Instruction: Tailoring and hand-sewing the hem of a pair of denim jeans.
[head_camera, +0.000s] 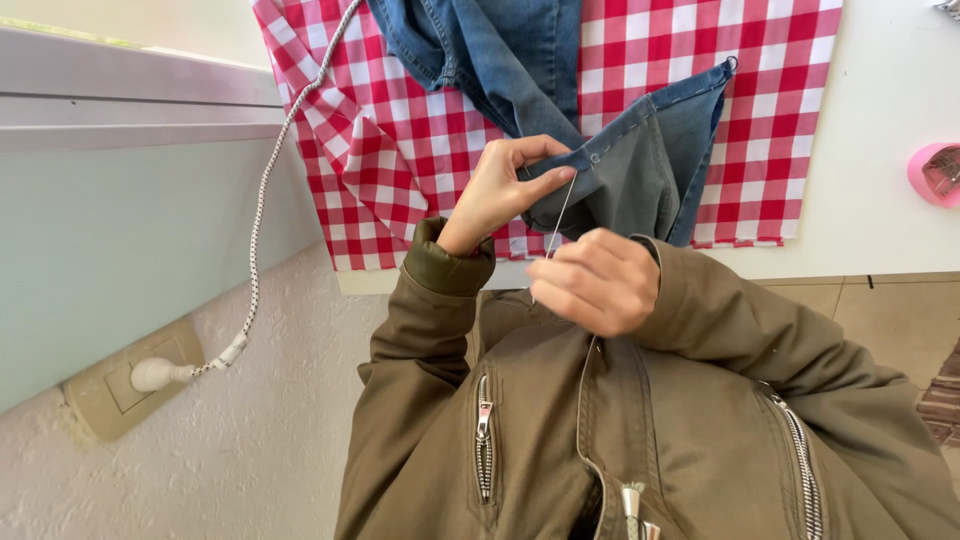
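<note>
Pinching the denim hem (610, 150), left hand (497, 195) fingers clamp it while right hand (597, 280) fingers grip a thread (562, 212).

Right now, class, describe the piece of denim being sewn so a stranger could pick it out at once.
Start at the red-and-white checked cloth on the white table. On it lies blue denim, its hem pinched by the left hand while the right hand pulls thread. It is the only plain blue fabric among the checks.

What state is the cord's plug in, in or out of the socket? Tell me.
In. The white plug sits in the beige wall socket, its speckled cord running up to the table.
</note>
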